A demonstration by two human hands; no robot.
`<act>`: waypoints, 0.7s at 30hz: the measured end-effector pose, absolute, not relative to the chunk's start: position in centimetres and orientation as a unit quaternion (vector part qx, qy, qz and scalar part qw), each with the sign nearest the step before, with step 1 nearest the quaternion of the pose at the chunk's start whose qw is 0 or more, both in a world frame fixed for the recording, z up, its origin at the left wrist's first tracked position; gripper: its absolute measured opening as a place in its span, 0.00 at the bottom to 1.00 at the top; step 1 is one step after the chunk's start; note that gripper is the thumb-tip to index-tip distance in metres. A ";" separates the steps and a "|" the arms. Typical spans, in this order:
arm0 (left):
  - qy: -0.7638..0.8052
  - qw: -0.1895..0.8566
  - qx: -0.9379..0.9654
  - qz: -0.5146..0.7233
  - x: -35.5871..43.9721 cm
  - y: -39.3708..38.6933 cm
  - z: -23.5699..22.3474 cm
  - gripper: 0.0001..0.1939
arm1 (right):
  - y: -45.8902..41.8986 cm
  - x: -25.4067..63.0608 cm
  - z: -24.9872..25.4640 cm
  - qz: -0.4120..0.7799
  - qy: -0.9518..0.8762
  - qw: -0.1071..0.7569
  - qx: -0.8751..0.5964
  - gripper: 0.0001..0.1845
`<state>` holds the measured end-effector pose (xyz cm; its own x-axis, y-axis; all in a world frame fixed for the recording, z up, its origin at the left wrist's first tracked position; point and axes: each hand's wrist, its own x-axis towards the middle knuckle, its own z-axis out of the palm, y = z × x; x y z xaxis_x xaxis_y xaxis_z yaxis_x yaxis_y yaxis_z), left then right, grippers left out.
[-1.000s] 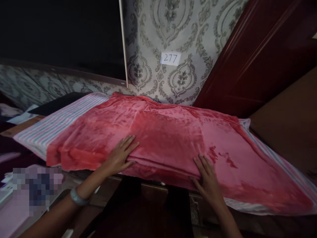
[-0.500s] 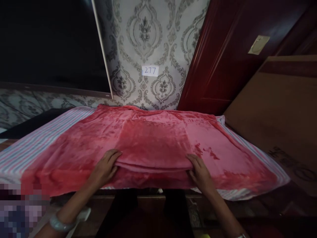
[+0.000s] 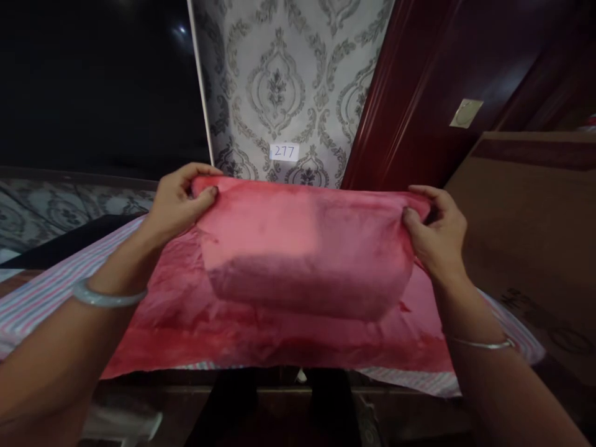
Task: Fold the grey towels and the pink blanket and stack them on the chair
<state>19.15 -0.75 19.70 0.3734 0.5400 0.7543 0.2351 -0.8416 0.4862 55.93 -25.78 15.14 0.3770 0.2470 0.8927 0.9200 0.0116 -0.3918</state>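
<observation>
A folded pink plush cloth [image 3: 261,223] is held up by its top edge, stretched between my two hands, and its lower part droops. My left hand [image 3: 179,198] pinches the upper left corner, thumb in front and fingers behind. At the upper right corner, my right hand [image 3: 437,230] grips the cloth the same way. Beneath it lies a red plush blanket [image 3: 177,310], spread flat and partly covered by the raised cloth. Whether the two pieces are joined is hidden.
A striped cloth [image 3: 60,285] shows from under the blanket on both sides. The dark TV screen [image 3: 93,81] is at back left. To the right stand a cardboard box [image 3: 521,236] and a dark red door [image 3: 433,81]. A paper label [image 3: 284,151] is on the wall.
My hands rested on the folded cloth, then took its front corners. Both have now lifted it up and away from me, off the blanket, and moved farther apart.
</observation>
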 end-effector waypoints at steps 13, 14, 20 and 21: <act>0.392 0.366 0.755 0.377 26.4 10.6 10.9 0.19 | -15.1 61.2 6.0 0.002 -0.316 0.503 -0.804 0.25; 0.390 0.351 0.767 0.369 26.8 10.8 10.1 0.19 | -14.7 60.9 5.1 0.000 -0.323 0.494 -0.807 0.25; 0.333 0.200 0.890 0.239 30.8 9.4 6.3 0.27 | -12.0 57.9 2.1 -0.012 -0.462 0.351 -0.815 0.27; 0.330 0.185 0.900 0.216 31.5 9.0 5.6 0.29 | -11.6 57.3 1.8 -0.018 -0.485 0.300 -0.821 0.27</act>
